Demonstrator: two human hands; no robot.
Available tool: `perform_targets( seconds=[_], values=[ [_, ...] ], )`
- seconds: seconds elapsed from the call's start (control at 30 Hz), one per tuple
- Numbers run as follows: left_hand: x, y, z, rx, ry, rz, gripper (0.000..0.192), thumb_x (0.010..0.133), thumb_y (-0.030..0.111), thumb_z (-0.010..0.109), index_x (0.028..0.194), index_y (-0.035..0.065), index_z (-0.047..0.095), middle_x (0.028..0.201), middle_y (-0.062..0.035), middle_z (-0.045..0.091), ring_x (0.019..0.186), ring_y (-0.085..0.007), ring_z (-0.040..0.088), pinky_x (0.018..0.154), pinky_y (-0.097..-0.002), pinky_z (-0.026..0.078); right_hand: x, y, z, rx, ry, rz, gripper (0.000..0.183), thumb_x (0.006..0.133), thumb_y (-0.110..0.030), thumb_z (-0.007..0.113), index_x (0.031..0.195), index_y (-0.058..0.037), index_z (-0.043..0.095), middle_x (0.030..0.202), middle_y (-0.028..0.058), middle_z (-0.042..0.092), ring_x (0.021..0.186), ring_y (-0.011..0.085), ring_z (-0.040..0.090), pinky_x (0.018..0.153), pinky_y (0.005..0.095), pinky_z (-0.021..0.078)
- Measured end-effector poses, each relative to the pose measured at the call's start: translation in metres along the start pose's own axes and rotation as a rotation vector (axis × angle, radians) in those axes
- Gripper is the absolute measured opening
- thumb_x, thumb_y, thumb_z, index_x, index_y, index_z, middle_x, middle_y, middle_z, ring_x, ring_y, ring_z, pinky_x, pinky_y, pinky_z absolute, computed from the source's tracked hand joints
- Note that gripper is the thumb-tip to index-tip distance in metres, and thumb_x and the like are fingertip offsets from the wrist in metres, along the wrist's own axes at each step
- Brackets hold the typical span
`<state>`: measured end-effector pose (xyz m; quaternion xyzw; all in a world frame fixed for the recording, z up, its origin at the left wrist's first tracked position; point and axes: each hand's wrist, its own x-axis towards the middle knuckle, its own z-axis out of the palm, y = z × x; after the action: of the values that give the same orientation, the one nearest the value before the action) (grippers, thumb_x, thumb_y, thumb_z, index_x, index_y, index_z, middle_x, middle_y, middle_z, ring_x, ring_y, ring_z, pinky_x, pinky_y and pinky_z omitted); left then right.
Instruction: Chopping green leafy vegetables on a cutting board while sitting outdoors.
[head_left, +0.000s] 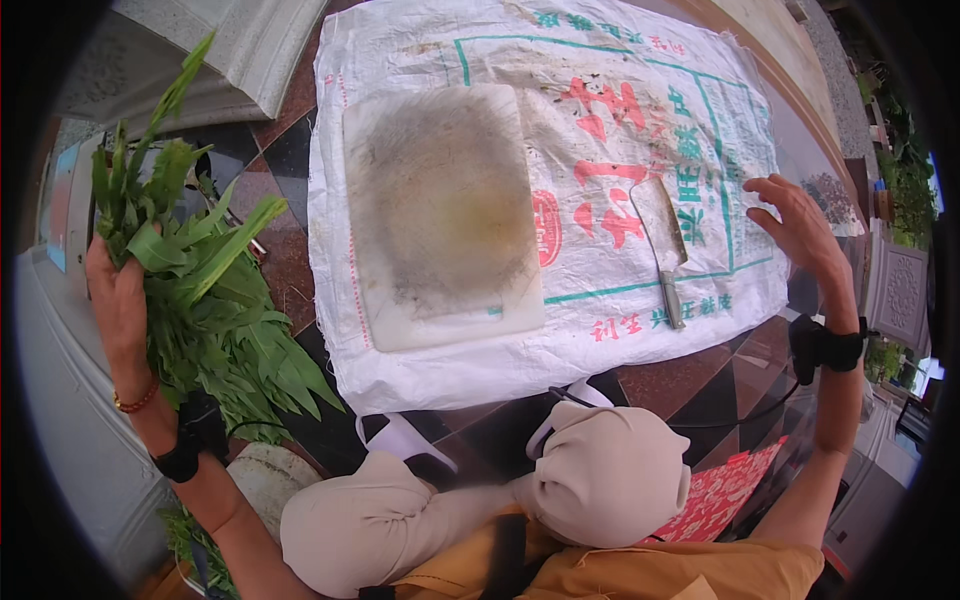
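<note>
My left hand grips a bunch of long green leafy stalks at the left, the leaves hanging down toward the floor. Out over the right edge of the woven plastic sack, my right hand holds nothing, its fingers apart and slightly curled. On the sack lies a worn white cutting board with a dark, stained middle. To the board's right rests a cleaver, blade pointing away from me and handle toward me. Bits of dark debris dot the sack beyond the cleaver.
Dark and reddish diamond tiles surround the sack. A pale stone base stands at the far left. Beside my left knee is a whitish round object, with more greens near it. Red patterned cloth lies by my right leg.
</note>
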<state>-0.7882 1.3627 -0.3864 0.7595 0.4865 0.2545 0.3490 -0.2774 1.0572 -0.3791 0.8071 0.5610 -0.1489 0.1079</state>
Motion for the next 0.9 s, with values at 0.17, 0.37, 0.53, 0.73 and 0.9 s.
perform_targets(
  seconds=[0.17, 0.37, 0.53, 0.73, 0.9],
  values=[
    [0.003, 0.071, 0.151, 0.467, -0.443, 0.309, 0.019, 0.068, 0.010, 0.055, 0.083, 0.0013, 0.046, 0.071, -0.0203, 0.054, 0.073, -0.0422, 0.048, 0.061, -0.0416, 0.039, -0.066, 0.024, 0.086, 0.128, -0.102, 0.043, 0.026, 0.077, -0.017, 0.058, 0.099, -0.0038, 0.055, 0.086, 0.0140, 0.054, 0.084, 0.0314, 0.055, 0.074, 0.0380, 0.0421],
    [-0.037, 0.009, 0.261, 0.851, -0.693, 0.408, 0.088, 0.060, 0.030, 0.075, 0.127, 0.0025, 0.024, 0.122, -0.0229, 0.034, 0.112, -0.0356, 0.037, 0.095, -0.0463, 0.027, -0.083, 0.000, 0.171, 0.335, -0.293, -0.005, 0.030, 0.076, -0.020, 0.059, 0.102, -0.0042, 0.054, 0.092, 0.0151, 0.054, 0.087, 0.0332, 0.054, 0.074, 0.0395, 0.0429],
    [-0.029, 0.017, 0.235, 0.716, -0.801, 0.388, 0.094, 0.061, 0.025, 0.075, 0.133, 0.0041, 0.019, 0.135, -0.0223, 0.021, 0.123, -0.0357, 0.026, 0.102, -0.0440, 0.023, -0.083, 0.014, 0.175, 0.481, -0.320, -0.026, 0.030, 0.077, -0.020, 0.058, 0.102, -0.0039, 0.054, 0.093, 0.0156, 0.054, 0.088, 0.0338, 0.053, 0.075, 0.0394, 0.0424],
    [0.008, 0.016, 0.174, 0.656, -0.676, 0.299, 0.057, 0.075, 0.015, 0.062, 0.124, 0.0049, 0.035, 0.125, -0.0158, 0.036, 0.109, -0.0338, 0.044, 0.086, -0.0368, 0.040, -0.039, 0.057, 0.163, 0.293, -0.331, -0.018, 0.027, 0.075, -0.018, 0.061, 0.097, -0.0035, 0.055, 0.088, 0.0143, 0.055, 0.083, 0.0328, 0.054, 0.071, 0.0397, 0.0420],
    [0.021, 0.013, 0.121, 0.792, -0.793, -0.015, 0.047, 0.078, 0.017, 0.058, 0.120, 0.0047, 0.040, 0.112, -0.0137, 0.047, 0.106, -0.0306, 0.047, 0.086, -0.0377, 0.040, 0.034, -0.002, 0.157, 0.215, -0.167, -0.302, 0.032, 0.069, -0.008, 0.064, 0.098, -0.0039, 0.054, 0.081, 0.0124, 0.052, 0.077, 0.0298, 0.055, 0.066, 0.0372, 0.0432]
  ],
)
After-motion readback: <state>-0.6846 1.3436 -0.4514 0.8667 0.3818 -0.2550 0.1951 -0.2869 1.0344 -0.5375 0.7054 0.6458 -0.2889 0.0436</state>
